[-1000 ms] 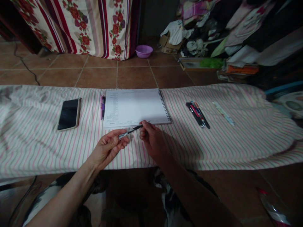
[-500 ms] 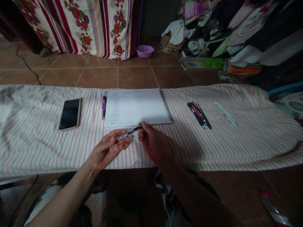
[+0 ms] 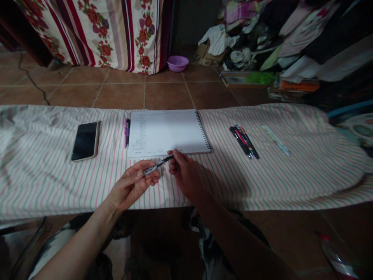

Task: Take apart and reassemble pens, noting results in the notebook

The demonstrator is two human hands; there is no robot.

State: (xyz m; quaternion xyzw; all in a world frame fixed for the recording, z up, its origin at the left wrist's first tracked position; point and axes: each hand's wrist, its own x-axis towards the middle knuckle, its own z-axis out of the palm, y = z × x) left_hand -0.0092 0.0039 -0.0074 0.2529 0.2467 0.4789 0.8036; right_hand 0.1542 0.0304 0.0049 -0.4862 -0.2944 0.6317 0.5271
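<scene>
Both hands hold one black pen just above the striped cloth, in front of an open spiral notebook. My left hand pinches the pen's pale rear end between thumb and fingers. My right hand grips the front end with closed fingers, so the tip is hidden. The notebook's page is mostly blank, with a printed column down its left side.
A dark phone lies face up at the left. A purple pen lies along the notebook's left edge. Several pens and a pale ruler-like strip rest at the right. Behind are tiled floor, a purple bowl and piled clothes.
My right hand has slid a little left along the pen toward my left hand, and the exposed tip is now covered. The left hand has barely moved.
</scene>
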